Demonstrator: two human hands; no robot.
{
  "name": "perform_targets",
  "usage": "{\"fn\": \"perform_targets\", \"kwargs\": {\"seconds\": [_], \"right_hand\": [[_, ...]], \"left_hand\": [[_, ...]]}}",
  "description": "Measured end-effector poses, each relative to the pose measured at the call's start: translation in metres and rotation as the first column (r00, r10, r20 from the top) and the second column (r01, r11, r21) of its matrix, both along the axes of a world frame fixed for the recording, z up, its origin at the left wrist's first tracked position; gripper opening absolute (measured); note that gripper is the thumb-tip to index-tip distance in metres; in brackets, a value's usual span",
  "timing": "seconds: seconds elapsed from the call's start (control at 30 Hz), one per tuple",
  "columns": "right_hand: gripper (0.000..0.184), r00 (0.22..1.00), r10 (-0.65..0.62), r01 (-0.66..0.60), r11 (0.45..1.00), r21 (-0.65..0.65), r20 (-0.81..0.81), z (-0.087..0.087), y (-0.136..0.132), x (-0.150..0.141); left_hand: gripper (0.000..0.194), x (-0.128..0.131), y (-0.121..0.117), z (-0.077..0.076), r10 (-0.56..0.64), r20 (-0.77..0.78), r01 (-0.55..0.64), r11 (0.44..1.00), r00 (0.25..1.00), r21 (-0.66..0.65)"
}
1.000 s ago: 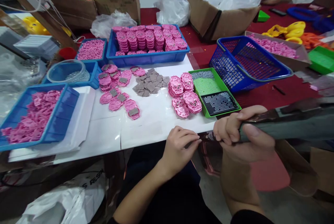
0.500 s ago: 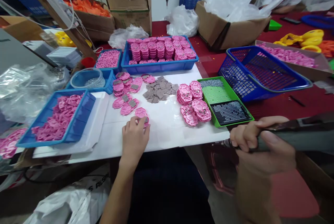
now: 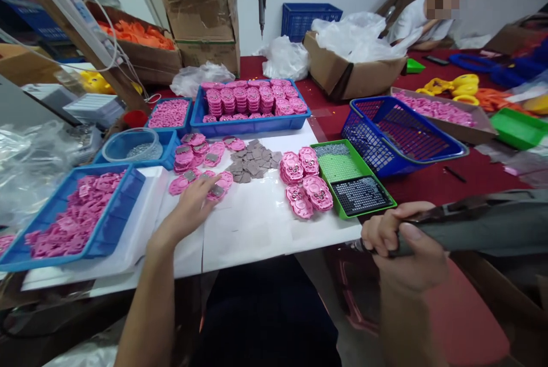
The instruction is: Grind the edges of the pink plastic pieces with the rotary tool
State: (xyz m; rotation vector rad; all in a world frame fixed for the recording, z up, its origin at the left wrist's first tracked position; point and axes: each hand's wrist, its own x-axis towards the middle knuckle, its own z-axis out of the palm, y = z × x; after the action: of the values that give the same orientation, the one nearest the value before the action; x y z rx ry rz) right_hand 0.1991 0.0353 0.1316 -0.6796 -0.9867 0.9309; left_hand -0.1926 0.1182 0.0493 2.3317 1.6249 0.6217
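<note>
My left hand (image 3: 191, 205) reaches across the white sheet (image 3: 257, 224), fingers stretched out, fingertips touching a pink plastic piece (image 3: 217, 190) with a grey insert. More such pink pieces (image 3: 194, 153) lie just beyond it. My right hand (image 3: 400, 244) is off the table's front edge, wrapped round the grey handle of a power screwdriver (image 3: 475, 224). A heap of grey square pads (image 3: 252, 161) lies mid-sheet. Finished pink faces (image 3: 306, 181) sit to its right.
A green tray of small screws (image 3: 355, 178) stands right of the sheet, then a blue wire basket (image 3: 398, 133). Blue bins of pink parts (image 3: 250, 101) (image 3: 72, 216) ring the back and left, with a clear bowl (image 3: 131, 144). Another person (image 3: 423, 13) sits at the far right.
My left hand moved from near the tool tip out leftward across the sheet to the pink pieces. The right hand kept its grip on the screwdriver. The view tilted up.
</note>
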Motion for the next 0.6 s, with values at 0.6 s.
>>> {"fn": "perform_targets", "kwargs": {"seconds": [0.6], "right_hand": [[0.009,1.0,0.018,-0.019,1.0,-0.018,-0.007,-0.007,0.001,-0.01]], "left_hand": [[0.061,0.119,-0.036,0.012,-0.042,0.105,0.033,0.996,0.994,0.081]]}}
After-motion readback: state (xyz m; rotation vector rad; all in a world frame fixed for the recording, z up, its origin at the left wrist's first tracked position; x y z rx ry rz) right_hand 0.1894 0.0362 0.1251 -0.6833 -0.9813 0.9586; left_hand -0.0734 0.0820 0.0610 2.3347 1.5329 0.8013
